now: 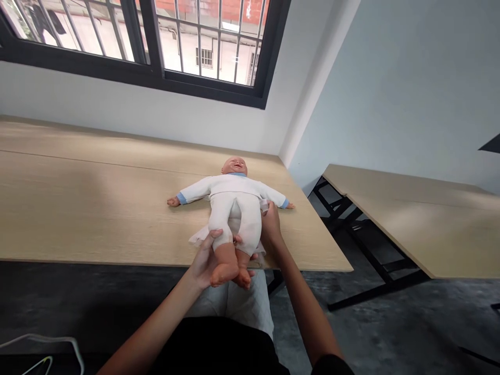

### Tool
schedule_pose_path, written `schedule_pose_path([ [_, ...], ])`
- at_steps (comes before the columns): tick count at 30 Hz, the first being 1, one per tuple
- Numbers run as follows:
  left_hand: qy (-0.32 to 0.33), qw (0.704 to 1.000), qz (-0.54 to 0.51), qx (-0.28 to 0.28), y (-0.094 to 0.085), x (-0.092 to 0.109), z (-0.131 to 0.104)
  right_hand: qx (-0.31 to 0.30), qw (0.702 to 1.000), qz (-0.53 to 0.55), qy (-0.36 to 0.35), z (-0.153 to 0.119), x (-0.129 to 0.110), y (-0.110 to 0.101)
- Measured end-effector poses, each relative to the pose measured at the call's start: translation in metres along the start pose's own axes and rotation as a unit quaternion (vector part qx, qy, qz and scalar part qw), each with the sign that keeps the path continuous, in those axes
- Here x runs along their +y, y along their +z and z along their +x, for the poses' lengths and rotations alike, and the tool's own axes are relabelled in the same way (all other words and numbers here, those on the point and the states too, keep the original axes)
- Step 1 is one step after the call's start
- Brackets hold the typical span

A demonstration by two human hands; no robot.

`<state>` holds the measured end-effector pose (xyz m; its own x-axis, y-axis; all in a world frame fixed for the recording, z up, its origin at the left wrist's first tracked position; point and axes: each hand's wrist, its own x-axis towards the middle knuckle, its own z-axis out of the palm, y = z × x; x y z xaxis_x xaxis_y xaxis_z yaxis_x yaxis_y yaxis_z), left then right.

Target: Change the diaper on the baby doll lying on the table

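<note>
A baby doll (pixel 235 185) in a white outfit with blue cuffs and collar lies face up on the wooden table (pixel 117 208), arms spread and head toward the wall. Its bare feet extend past the front edge. My left hand (pixel 203 260) is wrapped round the doll's lower legs. Under the legs and hips lies a thin white sheet (pixel 198 237), showing at both sides; its exact kind is unclear. Beside the doll's hip, my right hand (pixel 271 221) is closed on a white edge of that sheet, with some of its fingers hidden.
A second wooden table (pixel 422 219) with black legs stands to the right, across a gap. Behind the doll are a pale wall and a dark-framed barred window (pixel 207 47). White hanger-like rods (pixel 50 341) show at the lower left.
</note>
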<state>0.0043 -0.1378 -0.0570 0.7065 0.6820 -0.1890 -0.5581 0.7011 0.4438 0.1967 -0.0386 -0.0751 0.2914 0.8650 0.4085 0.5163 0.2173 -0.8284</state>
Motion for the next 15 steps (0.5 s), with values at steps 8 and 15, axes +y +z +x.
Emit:
schedule_pose_path([
  [8, 0.012, 0.999, -0.002, -0.047, 0.002, 0.024, -0.003, 0.009, 0.999, 0.018, -0.040, -0.092, -0.015, -0.023],
  [15, 0.003, 0.998, 0.013, -0.065, 0.009, 0.032, 0.000, -0.133, 0.945, -0.164, -0.251, -0.124, -0.017, -0.006],
])
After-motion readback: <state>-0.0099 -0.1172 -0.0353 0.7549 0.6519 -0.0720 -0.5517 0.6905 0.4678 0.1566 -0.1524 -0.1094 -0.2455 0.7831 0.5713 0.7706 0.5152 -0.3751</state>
